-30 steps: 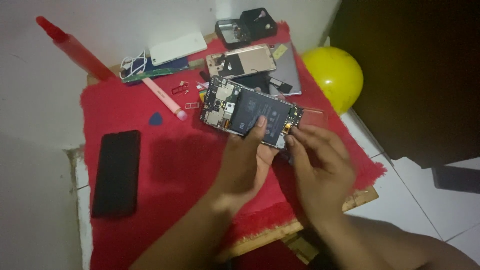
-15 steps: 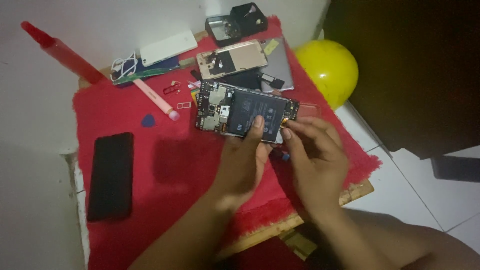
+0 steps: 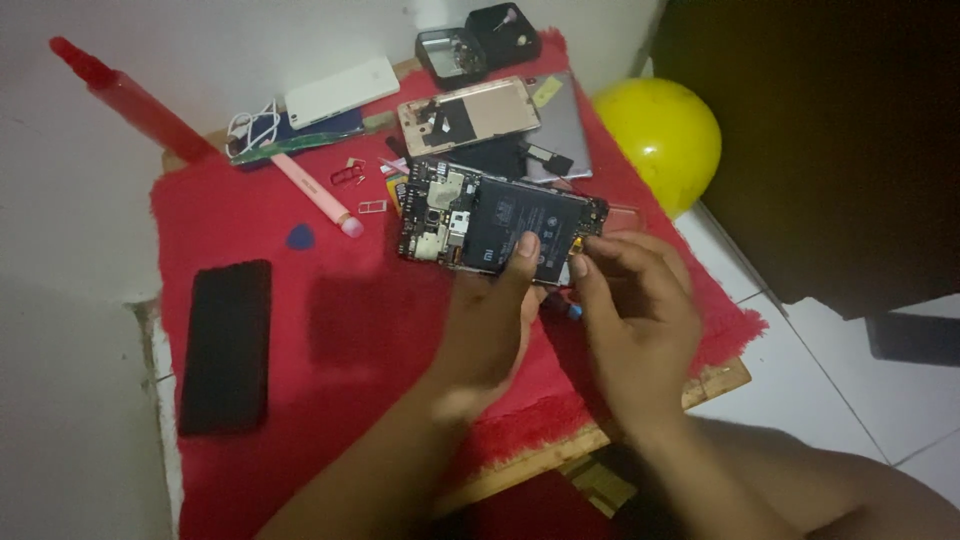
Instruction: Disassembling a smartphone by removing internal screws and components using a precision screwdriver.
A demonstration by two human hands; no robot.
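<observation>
Nearest the camera, the two forearms rise from the lower edge toward the middle of the red cloth (image 3: 380, 330), which covers a small wooden table (image 3: 720, 378). The left hand (image 3: 490, 325) grasps the opened phone (image 3: 500, 222) from below, its thumb pressed on the dark battery (image 3: 525, 232) with its pale printed label. The right hand (image 3: 635, 320) has its fingertips pinched together at the phone's right end; whether they hold a small part there I cannot tell.

The opened phone is held just above the cloth's centre, back side up, circuit board to the left and battery to the right. Its long axis runs left to right, tilted slightly down toward the right.

To the left, a black phone (image 3: 227, 345) lies flat with its long axis running away from the camera. A blue pick (image 3: 299, 237) lies between it and the opened phone. Farther back lie a pink pen-like tool (image 3: 315, 193), a gold back cover (image 3: 468, 113), a grey panel (image 3: 565, 128), a white rectangular box (image 3: 342, 91) and a small black case (image 3: 480, 42). A red stick (image 3: 130, 100) leans by the wall, and a yellow balloon (image 3: 660, 140) sits beyond the table's right edge.

Compared with half a second ago, the opened phone sits slightly lower in view and both hands keep their hold.
</observation>
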